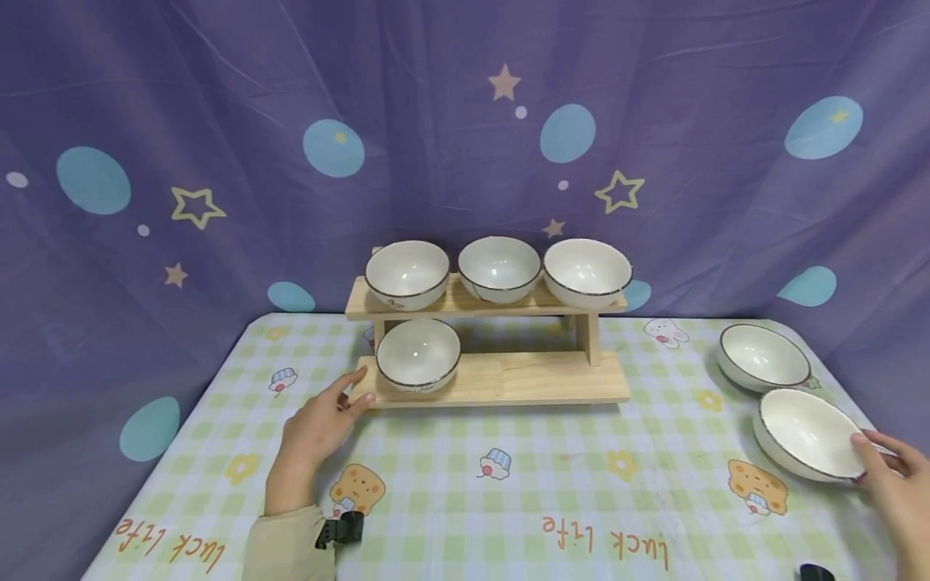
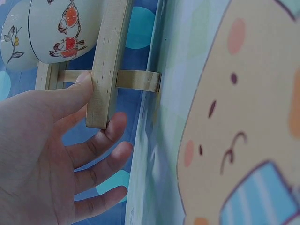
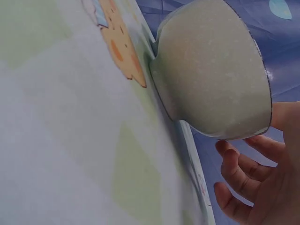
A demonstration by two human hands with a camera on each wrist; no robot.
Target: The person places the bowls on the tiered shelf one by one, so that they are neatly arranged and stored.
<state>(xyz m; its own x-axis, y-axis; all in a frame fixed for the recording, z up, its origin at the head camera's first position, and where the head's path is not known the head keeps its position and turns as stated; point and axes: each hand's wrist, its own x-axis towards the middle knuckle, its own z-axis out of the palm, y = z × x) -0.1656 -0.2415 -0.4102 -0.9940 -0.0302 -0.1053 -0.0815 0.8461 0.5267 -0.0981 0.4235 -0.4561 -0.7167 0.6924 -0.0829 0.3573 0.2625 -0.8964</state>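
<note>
One pale, dark-rimmed bowl (image 1: 806,436) is at the right of the surface (image 1: 508,492), opening upward, its foot on or very close to the checked cloth. The right hand (image 1: 901,488) pinches its right rim between thumb and fingers. Just beyond it, slightly left, stands a second bowl (image 1: 763,357); whether the two touch I cannot tell. Well to the left, on the far side, is a two-tier wooden rack (image 1: 588,343). The left hand (image 1: 316,428), well apart from the other, grips the left end of its lower shelf (image 1: 538,378). A lower bowl (image 1: 419,355) stands at that shelf's left, and three upper bowls (image 1: 500,266) line the top shelf (image 1: 452,305). A purple curtain (image 1: 436,64) hangs beyond
</note>
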